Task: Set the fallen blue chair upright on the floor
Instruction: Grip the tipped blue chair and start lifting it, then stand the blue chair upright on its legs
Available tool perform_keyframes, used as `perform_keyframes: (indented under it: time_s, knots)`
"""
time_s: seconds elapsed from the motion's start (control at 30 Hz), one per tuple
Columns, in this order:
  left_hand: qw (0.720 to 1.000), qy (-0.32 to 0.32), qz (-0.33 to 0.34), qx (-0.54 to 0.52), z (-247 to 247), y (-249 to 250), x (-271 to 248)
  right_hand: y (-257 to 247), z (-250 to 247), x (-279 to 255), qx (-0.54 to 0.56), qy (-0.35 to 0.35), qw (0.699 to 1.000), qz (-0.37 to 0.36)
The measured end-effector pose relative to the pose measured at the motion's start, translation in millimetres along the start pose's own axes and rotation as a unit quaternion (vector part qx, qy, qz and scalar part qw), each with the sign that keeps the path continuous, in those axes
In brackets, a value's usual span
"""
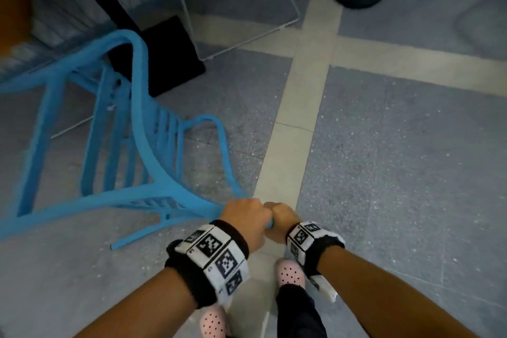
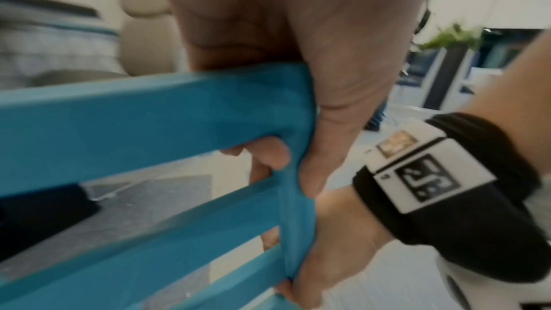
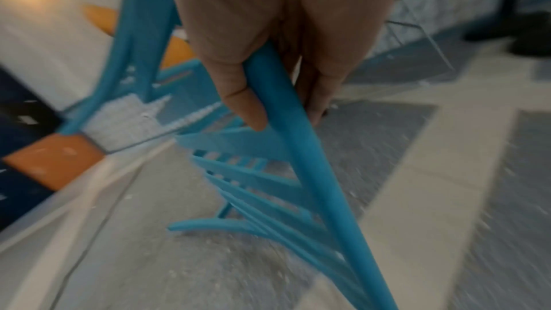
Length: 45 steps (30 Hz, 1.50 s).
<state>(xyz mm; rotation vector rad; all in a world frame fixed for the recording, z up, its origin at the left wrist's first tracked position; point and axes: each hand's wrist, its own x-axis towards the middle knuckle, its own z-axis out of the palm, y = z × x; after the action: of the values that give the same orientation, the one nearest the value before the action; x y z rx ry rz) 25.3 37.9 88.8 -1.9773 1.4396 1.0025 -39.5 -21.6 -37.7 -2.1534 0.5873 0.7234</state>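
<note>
The blue chair hangs tilted because the left hand and right hand clamp its top rail together, likely for leverage.

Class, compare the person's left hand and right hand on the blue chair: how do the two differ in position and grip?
The left hand sits nearer the chair's slats, while the right hand sits at the rail's outer end. In the wrist views, the left hand's fingers poke through a gap between slats, whereas the right hand wraps a plain round rail with its thumb laid along it. Both grip the same chair, knuckles touching, each wearing a marker-tagged wristband.
</note>
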Motion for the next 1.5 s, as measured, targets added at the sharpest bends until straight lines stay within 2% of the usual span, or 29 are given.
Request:
perform_keyframes:
  time_s: [0.23,0.4,0.57,0.63,0.73,0.83,0.93,1.03,1.1,1.17,1.2,1.23,1.33,1.37,1.4,1.43,1.47,1.5]
  knots:
    - [0.986,0.147,-0.009,-0.084,-24,-62,-170,-128,-44,-94,-0.136,0.026,0.988,-0.069]
    - [0.954,0.263,-0.01,-0.144,3,-107,-267,-215,-51,-152,-0.246,0.086,0.959,-0.108]
    - [0.905,0.355,-0.026,-0.232,61,-151,-343,-300,-33,-180,-0.313,0.128,0.928,-0.153]
    - [0.876,0.407,-0.026,-0.257,92,-169,-369,-330,-18,-184,-0.288,0.137,0.932,-0.174]
    - [0.833,0.479,-0.044,-0.272,134,-189,-402,-365,8,-183,-0.193,0.135,0.952,-0.196]
    - [0.809,0.491,-0.092,-0.31,170,-204,-427,-392,39,-178,-0.151,0.118,0.953,-0.234]
    - [0.792,0.481,-0.159,-0.339,209,-215,-445,-392,57,-169,-0.167,0.119,0.936,-0.285]
    - [0.766,0.479,-0.235,-0.358,246,-229,-465,-381,59,-158,-0.258,0.092,0.923,-0.27]
    - [0.761,0.456,-0.267,-0.376,261,-241,-477,-391,64,-152,-0.319,0.062,0.902,-0.285]
    - [0.757,0.428,-0.306,-0.386,279,-248,-487,-411,79,-153,-0.335,0.034,0.888,-0.312]
    - [0.746,0.428,-0.321,-0.396,290,-250,-489,-422,88,-156,-0.342,0.021,0.884,-0.318]
    - [0.745,0.424,-0.331,-0.395,302,-251,-494,-430,97,-156,-0.35,0.013,0.879,-0.323]
    - [0.715,0.405,-0.334,-0.462,331,-257,-501,-447,114,-150,-0.38,0.007,0.86,-0.34]
    - [0.696,0.402,-0.346,-0.484,339,-250,-497,-445,121,-147,-0.387,0.007,0.856,-0.343]
    - [0.694,0.38,-0.361,-0.493,348,-239,-490,-442,126,-149,-0.391,0.003,0.855,-0.341]
    - [0.7,0.352,-0.356,-0.51,365,-237,-489,-442,138,-148,-0.42,-0.014,0.839,-0.347]
    - [0.657,0.317,-0.394,-0.559,422,-212,-505,-463,187,-152,-0.462,-0.078,0.806,-0.362]
    - [0.66,0.326,-0.375,-0.564,420,-205,-494,-458,181,-152,-0.473,-0.066,0.806,-0.35]
